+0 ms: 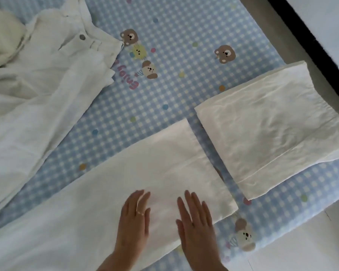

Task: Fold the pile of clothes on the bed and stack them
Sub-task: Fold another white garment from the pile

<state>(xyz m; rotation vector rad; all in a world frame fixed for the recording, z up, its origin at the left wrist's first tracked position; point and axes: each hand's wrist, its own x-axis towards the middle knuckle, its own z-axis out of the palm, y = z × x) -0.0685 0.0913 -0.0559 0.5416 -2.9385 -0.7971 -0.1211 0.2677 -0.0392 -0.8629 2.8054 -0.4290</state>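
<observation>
Both hands are flat, palms down, side by side. Left hand (134,218) has its fingers (143,196) straight and together, a ring on one. Right hand (196,222) spreads its fingers slightly, forearms reaching in from below.

A blue and white checked bed sheet (184,26) with printed bears (225,53), coloured dots and pink letters (126,76). At the upper right runs a grey strip (278,34), beside it a black edge (309,42). Pale floor (301,247) lies at the lower right.
</observation>
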